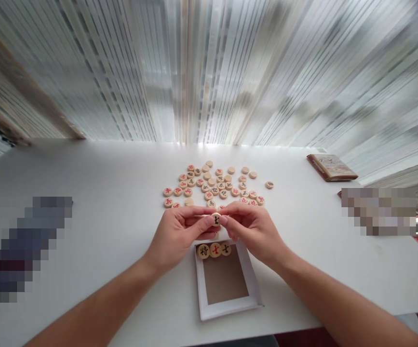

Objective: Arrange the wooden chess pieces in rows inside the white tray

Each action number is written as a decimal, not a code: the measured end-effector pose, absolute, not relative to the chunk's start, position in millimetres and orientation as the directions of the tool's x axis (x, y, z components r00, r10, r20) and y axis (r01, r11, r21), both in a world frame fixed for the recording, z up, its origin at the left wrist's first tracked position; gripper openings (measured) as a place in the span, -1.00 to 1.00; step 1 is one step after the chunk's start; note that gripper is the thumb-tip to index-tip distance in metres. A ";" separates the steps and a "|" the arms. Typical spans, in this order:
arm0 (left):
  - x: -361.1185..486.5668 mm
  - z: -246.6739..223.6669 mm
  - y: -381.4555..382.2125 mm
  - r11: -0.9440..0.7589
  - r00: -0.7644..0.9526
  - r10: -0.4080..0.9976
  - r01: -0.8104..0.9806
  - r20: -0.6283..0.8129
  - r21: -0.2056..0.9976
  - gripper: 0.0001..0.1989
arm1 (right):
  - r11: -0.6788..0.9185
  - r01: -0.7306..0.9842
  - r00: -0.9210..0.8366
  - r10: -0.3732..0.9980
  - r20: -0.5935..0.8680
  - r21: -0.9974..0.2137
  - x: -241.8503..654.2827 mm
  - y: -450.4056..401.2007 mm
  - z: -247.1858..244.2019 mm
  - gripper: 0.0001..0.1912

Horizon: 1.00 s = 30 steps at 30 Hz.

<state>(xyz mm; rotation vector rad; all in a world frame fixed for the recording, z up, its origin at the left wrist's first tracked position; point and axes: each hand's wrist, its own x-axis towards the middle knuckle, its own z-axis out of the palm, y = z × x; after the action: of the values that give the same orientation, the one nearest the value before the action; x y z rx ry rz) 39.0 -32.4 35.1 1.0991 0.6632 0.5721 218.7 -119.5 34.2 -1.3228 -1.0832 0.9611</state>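
Observation:
Just beyond the far edge of a shallow white box, my left hand [175, 231] and my right hand [254, 231] meet. Between their thumbs and fingers they pinch one round wooden Chinese chess piece [216, 220], its black character turned towards me. Inside the white box [230, 308], which has a brown bottom, a black-marked piece [204, 251], a red-marked piece [215, 249] and another black-marked piece [225, 248] sit in a row along the far end. Many loose chess pieces [221, 185] with red or black characters, some blank side up, lie scattered beyond my hands, which partly hide the nearest ones.
On the white table [103, 193], a brown-edged book or box [331, 167] lies at the far right. Nearer on that side is a pixelated object [378, 209]; a dark pixelated shape [31, 241] is at the left. Striped sheer curtains [165, 72] hang behind the far edge.

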 end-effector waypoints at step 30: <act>35.2 43.7 -41.2 0.540 0.669 0.668 -0.133 -0.327 0.831 -0.72 | 0.024 -0.285 0.199 0.979 -0.035 -0.958 213.4 -133.6 38.3 -0.64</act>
<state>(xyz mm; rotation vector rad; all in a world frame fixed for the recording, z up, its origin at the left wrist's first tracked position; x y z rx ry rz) 35.2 -41.2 43.7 0.8782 0.6917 0.5238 213.4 -133.6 38.3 -1.0883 -0.8469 1.1873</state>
